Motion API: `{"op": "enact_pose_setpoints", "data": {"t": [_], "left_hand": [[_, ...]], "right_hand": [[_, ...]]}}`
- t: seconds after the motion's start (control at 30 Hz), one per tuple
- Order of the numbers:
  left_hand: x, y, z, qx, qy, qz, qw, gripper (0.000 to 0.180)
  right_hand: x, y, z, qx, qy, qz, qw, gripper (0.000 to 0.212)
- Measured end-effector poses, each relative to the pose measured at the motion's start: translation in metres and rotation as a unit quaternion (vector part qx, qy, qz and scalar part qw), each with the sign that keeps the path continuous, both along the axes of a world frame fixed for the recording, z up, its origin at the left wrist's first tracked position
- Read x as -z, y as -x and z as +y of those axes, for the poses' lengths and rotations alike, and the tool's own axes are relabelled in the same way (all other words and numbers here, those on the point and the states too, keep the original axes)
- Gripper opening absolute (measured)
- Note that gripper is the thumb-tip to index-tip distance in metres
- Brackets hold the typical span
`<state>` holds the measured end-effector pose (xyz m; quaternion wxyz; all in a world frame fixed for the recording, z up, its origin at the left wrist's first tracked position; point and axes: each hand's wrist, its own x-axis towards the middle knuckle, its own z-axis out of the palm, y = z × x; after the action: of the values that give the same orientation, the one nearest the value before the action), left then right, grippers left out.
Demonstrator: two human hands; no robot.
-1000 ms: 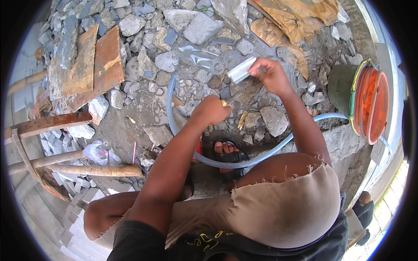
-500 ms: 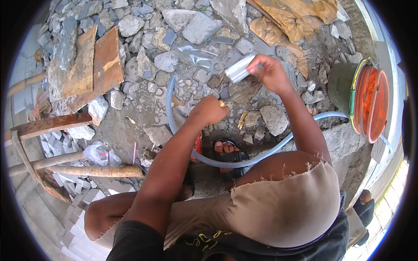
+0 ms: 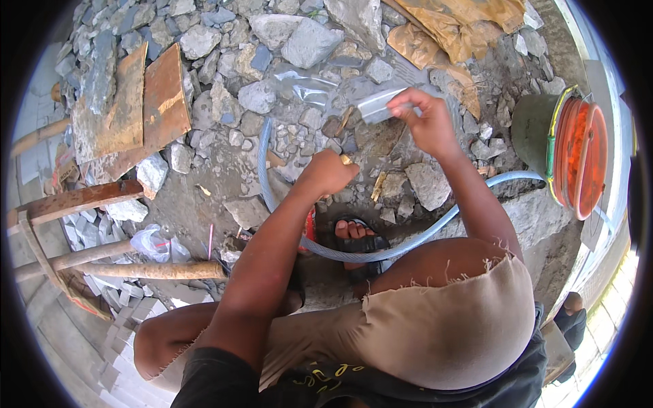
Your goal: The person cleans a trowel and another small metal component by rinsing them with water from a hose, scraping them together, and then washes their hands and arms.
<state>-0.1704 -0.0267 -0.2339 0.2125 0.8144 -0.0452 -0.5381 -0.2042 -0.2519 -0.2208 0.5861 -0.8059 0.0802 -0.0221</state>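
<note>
Right hand, between one and two o'clock: thumb and forefinger pinch a translucent sheet, which projects toward nine o'clock. Left hand, near centre toward twelve: fingers curled around a small yellowish piece (largely hidden; its kind cannot be told). A pale-blue hose curves from eleven through six to three o'clock. Boards at ten.

One head-worn fisheye camera looks steeply down from close above frayed beige cloth shorts, facing forward across grey, stone-littered ground, everything bending toward its round, dark rim.
</note>
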Motion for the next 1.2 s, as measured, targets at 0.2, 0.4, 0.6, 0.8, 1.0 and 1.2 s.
{"op": "enact_pose_setpoints", "data": {"t": [0.2, 0.4, 0.6, 0.8, 1.0, 1.2], "left_hand": [[0.0, 0.009, -0.005, -0.089, 0.041, 0.058, 0.994, 0.044], [0.012, 0.027, -0.014, -0.063, 0.022, -0.037, 0.997, 0.049], [0.011, 0.029, -0.02, -0.073, 0.05, -0.044, 0.995, 0.044], [-0.011, 0.02, -0.024, -0.131, 0.048, 0.051, 0.989, 0.041], [-0.01, 0.02, -0.025, -0.174, 0.066, 0.092, 0.978, 0.038], [-0.012, 0.019, -0.028, -0.175, 0.06, 0.097, 0.978, 0.035]], "right_hand": [[0.014, 0.04, 0.014, 0.027, 0.063, 0.042, 0.997, 0.012], [0.015, 0.039, 0.012, 0.122, 0.046, -0.035, 0.991, 0.012], [0.027, 0.03, 0.011, 0.121, 0.077, -0.039, 0.989, 0.011], [0.02, 0.026, 0.01, 0.15, 0.08, -0.019, 0.985, 0.01], [0.023, 0.036, 0.025, 0.092, 0.181, -0.042, 0.978, 0.017], [0.018, 0.035, 0.031, 0.122, 0.167, -0.051, 0.977, 0.016]]}}
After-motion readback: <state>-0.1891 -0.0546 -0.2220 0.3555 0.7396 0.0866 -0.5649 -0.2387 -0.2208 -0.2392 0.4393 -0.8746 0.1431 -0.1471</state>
